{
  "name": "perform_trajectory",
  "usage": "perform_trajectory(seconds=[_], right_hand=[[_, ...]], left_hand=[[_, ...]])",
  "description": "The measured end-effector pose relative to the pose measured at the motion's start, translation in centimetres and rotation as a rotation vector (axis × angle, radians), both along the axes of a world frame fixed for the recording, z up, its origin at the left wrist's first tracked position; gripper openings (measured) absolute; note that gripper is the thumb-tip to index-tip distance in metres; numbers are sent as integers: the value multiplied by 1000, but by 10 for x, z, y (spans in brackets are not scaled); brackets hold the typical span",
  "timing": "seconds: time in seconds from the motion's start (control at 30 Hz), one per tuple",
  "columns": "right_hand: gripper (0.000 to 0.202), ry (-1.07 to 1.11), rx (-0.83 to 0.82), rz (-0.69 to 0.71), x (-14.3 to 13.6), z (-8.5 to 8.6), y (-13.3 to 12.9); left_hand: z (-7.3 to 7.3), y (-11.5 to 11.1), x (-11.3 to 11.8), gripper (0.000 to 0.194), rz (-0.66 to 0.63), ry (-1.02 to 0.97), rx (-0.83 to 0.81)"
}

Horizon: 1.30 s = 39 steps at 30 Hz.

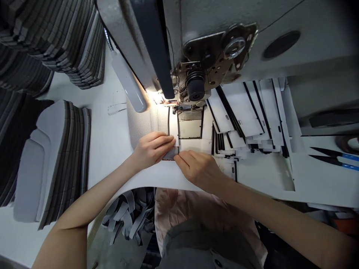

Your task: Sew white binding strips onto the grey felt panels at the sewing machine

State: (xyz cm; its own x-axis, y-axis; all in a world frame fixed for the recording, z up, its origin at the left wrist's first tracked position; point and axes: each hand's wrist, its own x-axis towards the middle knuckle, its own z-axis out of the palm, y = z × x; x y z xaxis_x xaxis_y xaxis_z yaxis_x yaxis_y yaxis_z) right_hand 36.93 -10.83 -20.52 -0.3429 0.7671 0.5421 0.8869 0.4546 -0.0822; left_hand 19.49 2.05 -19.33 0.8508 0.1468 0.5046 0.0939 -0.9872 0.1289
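Observation:
A grey mesh fabric panel lies on the white table under the sewing machine's needle area. Along its right edge runs a narrow white strip with a dark border, reaching up to the presser foot. My left hand rests on the panel, its fingers bent together and closed on the strip near its lower end; the thumb is hidden. My right hand pinches the panel's lower right corner between thumb and fingers, just below the left fingertips.
Stacked grey padded pieces stand at the left, with taller stacks behind. White cards with black edges fan out at the right, near blue-handled scissors. Grey strips hang below the table edge. A lamp lights the needle.

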Motion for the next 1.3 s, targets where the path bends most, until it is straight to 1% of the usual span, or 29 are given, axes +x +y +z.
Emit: perform_trajectory(seconds=[0.1,0.23,0.33,0.47,0.63,0.73,0.87,0.97,1.1,1.17,1.23,1.3], right_hand=[[22,-5,24,-10,0,0,2],[23,-12,40,-11,0,0,3],[24,1,42,21,2,-1,1],[20,-5,15,73,4,-1,-4],[21,-16,-46,57,5,3,-3],[23,-28,-87,47,7,7,2],[26,-71,-146,34,10,11,9],[28,-87,-245,7,10,14,15],[29,-50,-489,-63,10,22,22],[29,-5,-605,-109,10,26,26],[30,36,-678,-143,12,30,30],[33,54,-714,-177,13,33,34]], left_hand=[[-2,-1,-6,23,-39,6,35],[-1,-5,-7,19,-41,-11,46],[4,-6,-6,17,-36,15,48],[7,-5,-5,21,-56,34,94],[0,-2,-6,27,-37,-1,106],[-4,1,-5,30,-17,-8,92],[-6,6,-2,31,6,-13,78],[-6,10,2,28,17,-14,71],[-7,16,6,31,36,-7,50],[-8,19,8,29,42,-18,45],[-8,21,11,26,48,-35,41],[-9,24,14,27,62,-44,37]])
